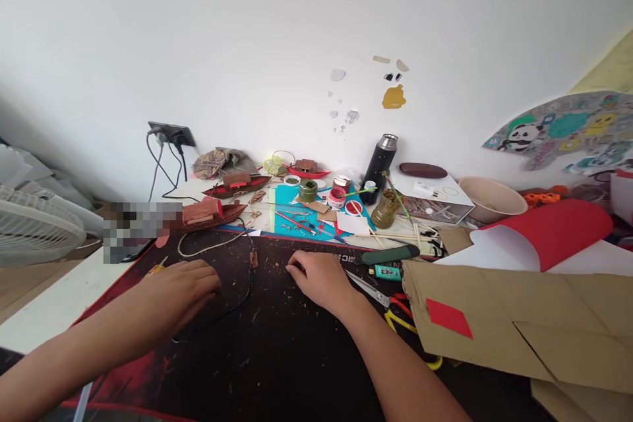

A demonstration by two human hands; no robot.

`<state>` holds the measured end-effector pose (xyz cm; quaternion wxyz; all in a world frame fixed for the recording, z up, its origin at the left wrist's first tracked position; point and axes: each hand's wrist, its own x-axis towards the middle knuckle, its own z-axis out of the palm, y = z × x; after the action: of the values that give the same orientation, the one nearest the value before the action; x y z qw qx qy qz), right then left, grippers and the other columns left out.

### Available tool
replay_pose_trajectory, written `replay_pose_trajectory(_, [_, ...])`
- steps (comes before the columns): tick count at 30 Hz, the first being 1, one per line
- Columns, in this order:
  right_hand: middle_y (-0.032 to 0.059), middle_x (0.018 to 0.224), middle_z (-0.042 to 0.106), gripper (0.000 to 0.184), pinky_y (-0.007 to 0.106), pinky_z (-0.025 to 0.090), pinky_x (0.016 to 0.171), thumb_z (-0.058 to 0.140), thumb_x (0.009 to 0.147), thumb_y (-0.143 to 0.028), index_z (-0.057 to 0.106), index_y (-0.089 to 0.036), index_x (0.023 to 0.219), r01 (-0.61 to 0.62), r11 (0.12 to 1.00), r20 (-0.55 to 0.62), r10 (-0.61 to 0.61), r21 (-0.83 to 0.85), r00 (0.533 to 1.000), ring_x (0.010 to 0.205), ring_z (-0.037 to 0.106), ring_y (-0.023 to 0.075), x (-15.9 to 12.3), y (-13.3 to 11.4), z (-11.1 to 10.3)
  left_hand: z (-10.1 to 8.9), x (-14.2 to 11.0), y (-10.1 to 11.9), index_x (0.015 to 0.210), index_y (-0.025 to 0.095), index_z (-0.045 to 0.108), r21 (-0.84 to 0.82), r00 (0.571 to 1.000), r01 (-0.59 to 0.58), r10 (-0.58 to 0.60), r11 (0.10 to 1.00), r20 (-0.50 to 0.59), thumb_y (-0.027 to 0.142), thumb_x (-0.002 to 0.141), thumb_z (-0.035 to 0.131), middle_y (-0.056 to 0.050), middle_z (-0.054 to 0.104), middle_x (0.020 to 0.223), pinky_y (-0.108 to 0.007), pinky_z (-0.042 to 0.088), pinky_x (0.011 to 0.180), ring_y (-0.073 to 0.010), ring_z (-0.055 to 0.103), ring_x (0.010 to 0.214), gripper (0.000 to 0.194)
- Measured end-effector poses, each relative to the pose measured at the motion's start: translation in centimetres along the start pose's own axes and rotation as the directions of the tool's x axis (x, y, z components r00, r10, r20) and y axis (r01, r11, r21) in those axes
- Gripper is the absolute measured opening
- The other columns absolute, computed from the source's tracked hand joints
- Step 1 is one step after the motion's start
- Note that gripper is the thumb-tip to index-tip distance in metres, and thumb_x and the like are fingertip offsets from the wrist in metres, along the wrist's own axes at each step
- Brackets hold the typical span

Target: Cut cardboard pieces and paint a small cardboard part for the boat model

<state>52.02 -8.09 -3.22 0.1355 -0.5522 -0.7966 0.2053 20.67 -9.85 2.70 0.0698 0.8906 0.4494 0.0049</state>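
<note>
Evidently, the small brown piece is the thing nearest the gap between the hands, lying on the dark mat a little towards the wall; its long axis runs roughly away from the person, and neither end is distinct enough to call a front; a thin dark cord passes by its near end, though whether the two are joined I cannot tell. To one side, the left hand is palm down with fingers bent; to the other, the right hand has thumb and forefinger drawn close together; whether either one grips something slight, I cannot tell. The step in hand seems to be fine fingertip handling just above the mat, or a pause in it; taking up the piece would call for a light pinch across its narrow width, clear of the cord. Farther out, scissors lie beside the right wrist, blades pointing towards it, handles towards the cardboard, which bears a red square; a loop of tan cord lies beyond the left hand, near a model boat set lengthwise from left to right; past the mat, on the white tabletop, a blue sheet lies under and around paint jars, with a black flask behind, near the wall.
</note>
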Motion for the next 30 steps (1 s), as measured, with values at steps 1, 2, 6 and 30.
replay_pose_trajectory(1, [0.0039, 0.113, 0.089, 0.018, 0.033, 0.047, 0.082, 0.066, 0.114, -0.036, 0.081, -0.026, 0.118, 0.0, 1.0, 0.001, 0.0, -0.001, 1.0, 0.107, 0.082, 0.027, 0.0, 0.0, 0.0, -0.1, 0.8, 0.5, 0.096, 0.027, 0.08, 0.002, 0.998, -0.039, 0.039, 0.999, 0.05, 0.02, 0.104, 0.051, -0.002, 0.084, 0.106, -0.034, 0.055, 0.093, -0.0229, 0.078, 0.099, 0.032])
replay_pose_trajectory(2, [0.0041, 0.113, 0.089, 0.019, 0.033, 0.047, 0.082, 0.066, 0.114, -0.036, 0.081, -0.026, 0.118, -0.001, 1.0, 0.002, 0.001, -0.002, 1.0, 0.107, 0.082, 0.0271, 0.0, 0.0, 0.0, -0.2, 1.5, 0.9, 0.096, 0.026, 0.079, 0.001, 0.992, -0.081, 0.08, 0.997, 0.095, 0.017, 0.104, 0.049, -0.003, 0.083, 0.105, -0.035, 0.053, 0.091, -0.024, 0.077, 0.098, 0.032])
replay_pose_trajectory(6, [0.005, 0.114, 0.089, 0.021, 0.034, 0.048, 0.083, 0.065, 0.115, -0.038, 0.081, -0.027, 0.119, -0.002, 1.0, 0.007, 0.003, -0.003, 1.0, 0.107, 0.082, 0.0279, 0.0, 0.0, 0.0, -0.6, 4.0, 2.3, 0.091, 0.026, 0.076, -0.02, 0.962, -0.231, 0.231, 0.973, 0.145, 0.011, 0.104, 0.051, -0.002, 0.081, 0.098, -0.037, 0.05, 0.087, -0.0236, 0.074, 0.092, 0.032])
replay_pose_trajectory(30, [0.0062, 0.117, 0.088, 0.022, 0.033, 0.051, 0.086, 0.064, 0.115, -0.038, 0.081, -0.026, 0.121, 0.014, 1.0, 0.024, -0.014, 0.003, 1.0, 0.108, 0.082, 0.0269, 0.0, -0.1, -0.2, 3.8, 1.8, 2.4, 0.097, 0.026, 0.07, -0.059, 0.994, 0.101, -0.098, 0.993, 0.052, 0.027, 0.097, 0.041, -0.01, 0.081, 0.094, -0.043, 0.063, 0.083, -0.0316, 0.081, 0.087, 0.029])
